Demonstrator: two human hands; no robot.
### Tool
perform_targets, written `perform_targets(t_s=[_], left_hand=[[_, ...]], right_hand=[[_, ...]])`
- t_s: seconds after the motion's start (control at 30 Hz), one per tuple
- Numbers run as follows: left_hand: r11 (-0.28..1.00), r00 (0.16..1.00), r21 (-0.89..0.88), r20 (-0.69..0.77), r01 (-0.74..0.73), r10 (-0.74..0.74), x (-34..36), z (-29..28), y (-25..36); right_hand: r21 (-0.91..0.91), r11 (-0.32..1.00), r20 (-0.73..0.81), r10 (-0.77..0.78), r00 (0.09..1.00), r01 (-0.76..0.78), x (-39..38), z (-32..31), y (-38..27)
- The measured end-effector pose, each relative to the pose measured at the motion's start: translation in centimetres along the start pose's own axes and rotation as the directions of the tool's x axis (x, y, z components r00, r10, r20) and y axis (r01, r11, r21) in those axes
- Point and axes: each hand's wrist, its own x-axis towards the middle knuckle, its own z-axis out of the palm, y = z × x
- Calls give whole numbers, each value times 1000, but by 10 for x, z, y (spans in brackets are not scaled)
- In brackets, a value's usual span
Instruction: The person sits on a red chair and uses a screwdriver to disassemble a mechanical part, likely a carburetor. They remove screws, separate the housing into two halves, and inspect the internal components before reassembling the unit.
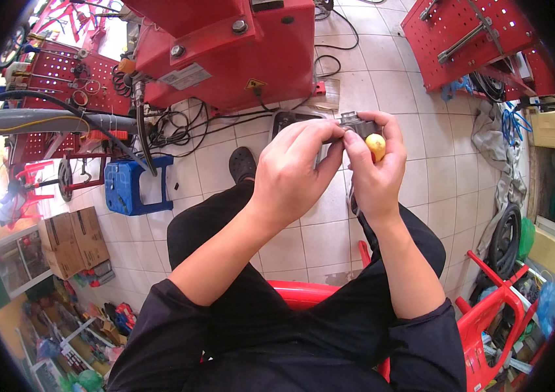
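Note:
Both my hands meet in front of me above my knees. My right hand [376,179] is closed round a small dark grey metal part [349,118] with a round collar on top. A yellow, rounded knob-like piece [375,144] shows between the thumb and fingers of that hand; whether it is joined to the metal part I cannot tell. My left hand [293,171] has its thumb and fingertips pinched together against the near-left side of the metal part. Anything small between those fingertips is hidden. Behind the left hand, a dark tray-like object [284,120] lies on the floor, partly covered.
A large red machine [225,65] stands ahead, black cables [189,130] around its base. At left are a blue plastic stool [124,186], cardboard boxes [75,242] and a red tool panel [62,75]. At right are another perforated panel [473,39], a tyre [505,242] and a red chair [493,313].

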Motion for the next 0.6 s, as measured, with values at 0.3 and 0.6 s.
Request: perform_targets(t_s=[0.3,0.6], left_hand=[[997,999,-70,27,18,-17,-2,4,4],[995,996,-72,58,70,-65,-3,4,2]], right_hand=[[-2,1000,-39,17,999,-17,-2,-9,3],[39,999,-45,38,998,-36,-3,-5,12]])
